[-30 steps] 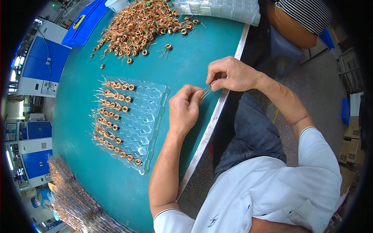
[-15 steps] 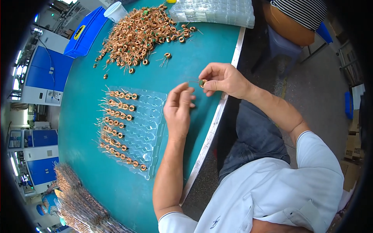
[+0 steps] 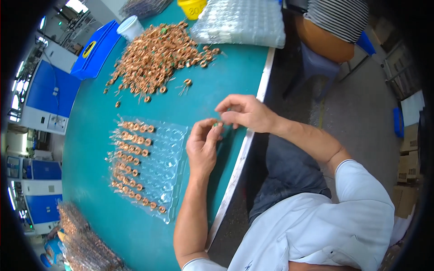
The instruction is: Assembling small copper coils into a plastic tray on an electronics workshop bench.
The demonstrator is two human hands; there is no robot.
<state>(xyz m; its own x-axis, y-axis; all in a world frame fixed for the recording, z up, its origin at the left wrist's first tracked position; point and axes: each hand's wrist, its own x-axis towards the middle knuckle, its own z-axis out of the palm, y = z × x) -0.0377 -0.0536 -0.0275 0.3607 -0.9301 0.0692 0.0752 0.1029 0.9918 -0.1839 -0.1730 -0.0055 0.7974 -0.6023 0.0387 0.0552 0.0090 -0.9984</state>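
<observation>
Left hand is pinching a little coil in its grip; right hand is hovering, grip parted. Guessing it's handling light, stiff: I'd be pinching its sides.

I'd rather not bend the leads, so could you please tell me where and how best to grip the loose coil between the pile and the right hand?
Probably pinch the loose coil by its ring's outer rim, coming from the right, where the right hand is: its wire leads trail toward the picture's lower left, and the pile lies up and left.
</observation>
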